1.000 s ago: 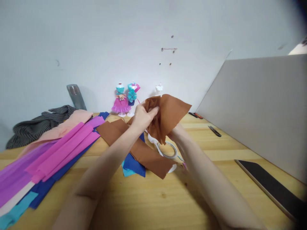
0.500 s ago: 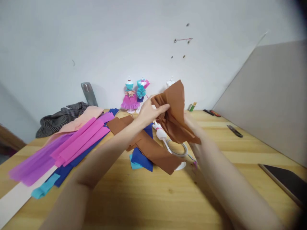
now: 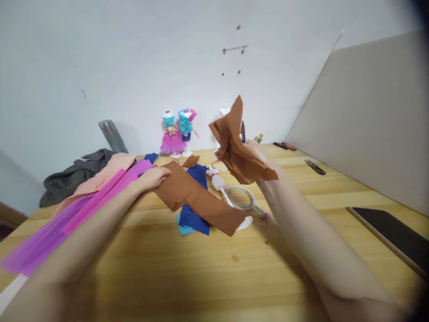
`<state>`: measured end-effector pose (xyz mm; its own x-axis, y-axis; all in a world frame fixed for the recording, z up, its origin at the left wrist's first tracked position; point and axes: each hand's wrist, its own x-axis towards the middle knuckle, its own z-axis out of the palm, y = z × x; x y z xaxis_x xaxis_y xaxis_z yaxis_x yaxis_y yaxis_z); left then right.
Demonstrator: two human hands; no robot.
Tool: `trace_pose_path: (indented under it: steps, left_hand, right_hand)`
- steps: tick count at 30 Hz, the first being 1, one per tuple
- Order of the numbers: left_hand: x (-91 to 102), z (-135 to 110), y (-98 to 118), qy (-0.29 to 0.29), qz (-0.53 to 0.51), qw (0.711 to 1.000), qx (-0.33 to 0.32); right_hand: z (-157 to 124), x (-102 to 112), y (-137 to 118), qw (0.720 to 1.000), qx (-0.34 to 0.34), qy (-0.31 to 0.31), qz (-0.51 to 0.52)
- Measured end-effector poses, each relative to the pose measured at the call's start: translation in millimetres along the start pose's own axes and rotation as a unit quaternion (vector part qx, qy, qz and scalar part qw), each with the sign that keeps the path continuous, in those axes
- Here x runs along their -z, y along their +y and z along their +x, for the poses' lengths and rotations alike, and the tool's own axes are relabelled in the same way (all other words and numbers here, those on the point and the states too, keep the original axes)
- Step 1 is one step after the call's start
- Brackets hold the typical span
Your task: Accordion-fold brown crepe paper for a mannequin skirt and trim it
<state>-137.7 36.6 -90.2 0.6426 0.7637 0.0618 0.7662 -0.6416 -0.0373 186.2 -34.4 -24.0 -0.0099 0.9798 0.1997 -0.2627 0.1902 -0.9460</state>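
Observation:
My right hand (image 3: 252, 149) is raised above the wooden table (image 3: 208, 268) and grips a crumpled piece of brown crepe paper (image 3: 236, 145). My left hand (image 3: 152, 177) rests with fingers laid flat on the edge of a long brown paper strip (image 3: 197, 199) lying on the table. Under that strip lie blue paper pieces (image 3: 194, 214). Just right of it are a white glue bottle (image 3: 217, 181) and a roll of tape (image 3: 239, 197).
Pink, purple and peach paper strips (image 3: 83, 197) fan out at the left, with a striped cloth (image 3: 70, 172) and a grey flask (image 3: 112, 135) behind. Two small paper-dressed mannequins (image 3: 177, 132) stand by the wall. Scissors (image 3: 315, 167) and a dark tablet (image 3: 392, 235) lie at right.
My left hand let go of the crumpled brown paper and dropped onto the brown strip on the table. My right hand lifted the crumpled paper higher.

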Motion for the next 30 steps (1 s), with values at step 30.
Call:
trace_pose_path:
  steps: [30]
  left_hand:
    - [33.8,102.0,45.7,0.072,0.11,0.991,0.03]
  right_hand:
    - [-4.6,-3.1,-7.4,0.998,-0.031,-0.027,0.05]
